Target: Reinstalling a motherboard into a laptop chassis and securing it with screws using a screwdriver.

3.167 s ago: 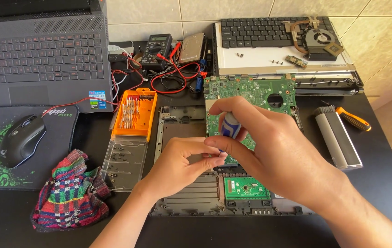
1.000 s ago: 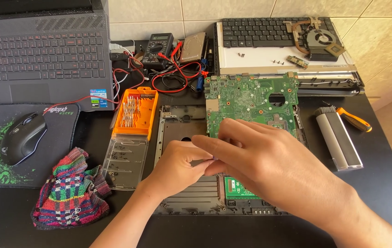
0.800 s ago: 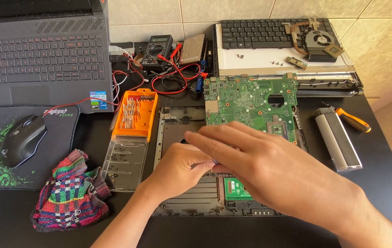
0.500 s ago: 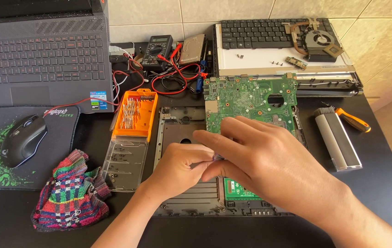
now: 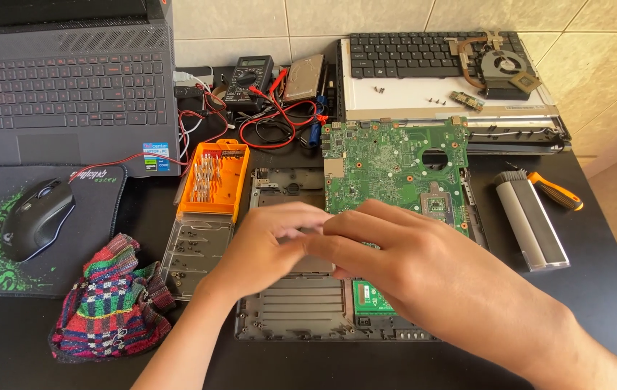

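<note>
A black desk (image 5: 597,289) stands against a pale tiled wall (image 5: 597,43). Both hands meet over the opened grey laptop chassis (image 5: 301,318) — the left hand (image 5: 265,245) and right hand (image 5: 410,267) pinch fingertips together, but whatever sits between them is blurred and cannot be told. The green motherboard (image 5: 395,162) lies just beyond the fingers, resting on the chassis. Left of the hands sits an orange screwdriver-bit case (image 5: 214,177), a striped cloth (image 5: 110,296) nearer — a grey battery (image 5: 530,217) lies right.
</note>
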